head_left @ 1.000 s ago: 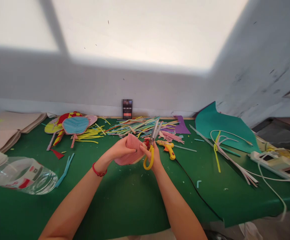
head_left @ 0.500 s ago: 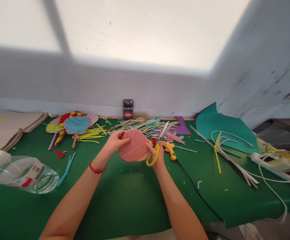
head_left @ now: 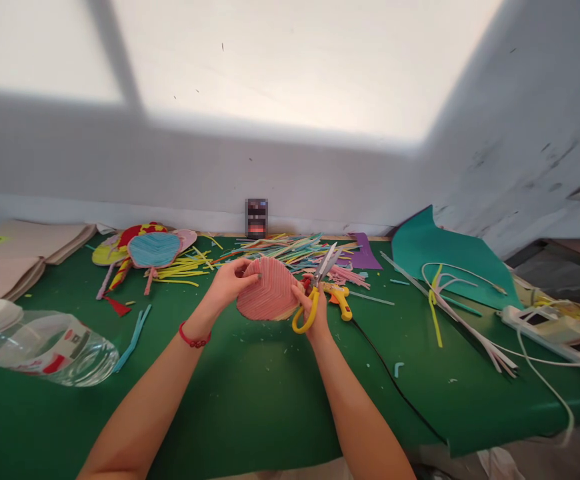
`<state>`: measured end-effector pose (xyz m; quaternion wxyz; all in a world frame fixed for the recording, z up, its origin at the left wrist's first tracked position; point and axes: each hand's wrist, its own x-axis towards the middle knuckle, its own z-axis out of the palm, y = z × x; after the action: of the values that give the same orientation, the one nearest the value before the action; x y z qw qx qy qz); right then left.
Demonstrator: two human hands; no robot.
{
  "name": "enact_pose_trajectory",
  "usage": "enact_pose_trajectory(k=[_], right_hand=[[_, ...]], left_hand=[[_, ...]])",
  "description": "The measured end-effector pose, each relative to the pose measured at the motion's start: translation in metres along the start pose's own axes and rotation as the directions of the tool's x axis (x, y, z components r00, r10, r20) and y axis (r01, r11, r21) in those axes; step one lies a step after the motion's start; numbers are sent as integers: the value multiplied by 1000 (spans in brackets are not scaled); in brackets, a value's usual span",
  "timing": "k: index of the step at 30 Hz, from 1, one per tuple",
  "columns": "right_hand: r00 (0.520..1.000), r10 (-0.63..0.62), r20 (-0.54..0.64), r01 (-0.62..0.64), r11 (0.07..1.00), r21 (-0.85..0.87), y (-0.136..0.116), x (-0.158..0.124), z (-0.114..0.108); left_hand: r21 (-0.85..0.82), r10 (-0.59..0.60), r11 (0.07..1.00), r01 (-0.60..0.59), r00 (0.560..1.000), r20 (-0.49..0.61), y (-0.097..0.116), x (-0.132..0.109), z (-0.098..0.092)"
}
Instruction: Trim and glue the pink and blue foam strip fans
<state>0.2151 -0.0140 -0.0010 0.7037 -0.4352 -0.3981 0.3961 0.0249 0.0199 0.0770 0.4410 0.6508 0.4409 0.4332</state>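
Note:
Over the green table, a pink striped leaf-like disc (head_left: 269, 293) is held up between my two hands. My left hand (head_left: 230, 285) pinches its left edge, thumb on the front face. Yellow-handled scissors (head_left: 315, 293) hang in my right hand (head_left: 316, 312), their blades slightly apart and pointing up and away. The thumb of that hand also touches the disc's right edge. Just behind my right hand lies a yellow glue gun (head_left: 341, 301) with a black cord. Beyond the disc spreads a heap of coloured strips (head_left: 290, 251).
A clear plastic bottle (head_left: 50, 347) lies at the left near blue strips (head_left: 134, 339). Behind are a blue-faced craft piece (head_left: 154, 250) and cardboard (head_left: 25, 240). A phone (head_left: 257, 219) leans on the wall. Teal sheet (head_left: 450, 260) and a power strip (head_left: 550, 333) are right.
The pink disc has shifted very slightly up and to the left. Both hands keep their holds, and the scissors have hardly moved.

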Motion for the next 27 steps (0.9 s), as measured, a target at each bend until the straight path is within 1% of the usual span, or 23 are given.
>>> enact_pose_trajectory(k=[4,8,13,15,17,20,22,24,27], right_hand=[[1000,14,22,-14,1000,9,-7,-1,2],[997,29,74,-30,1000,5,-12,-4,3],[986,57,155,-62,998,28,-5,-4,4],[986,55,159,-63,997,45,-1,-3,4],[991,37,128,-45,997,62,2,-2,3],[998,9,68,-13,998,63,2,0,2],[999,7,49,-10,998,55,-1,0,1],[1000,2,13,-2,999,33,-6,1,1],[996,-44,-75,44,999,-3,-14,3,-1]], left_hand=[[-22,-24,999,26,998,59,1,-1,-4],[10,-11,1000,10,996,91,-3,0,-5],[81,-21,997,12,993,119,-5,1,-3],[85,-25,996,15,992,120,-3,0,-2],[21,-49,999,46,989,143,-1,-1,-1],[-121,-97,984,131,963,253,-5,-2,3],[-138,-119,976,166,947,297,-10,-2,6],[-92,-146,980,176,952,268,-16,-1,8],[-15,-161,986,165,975,153,-19,1,5]])
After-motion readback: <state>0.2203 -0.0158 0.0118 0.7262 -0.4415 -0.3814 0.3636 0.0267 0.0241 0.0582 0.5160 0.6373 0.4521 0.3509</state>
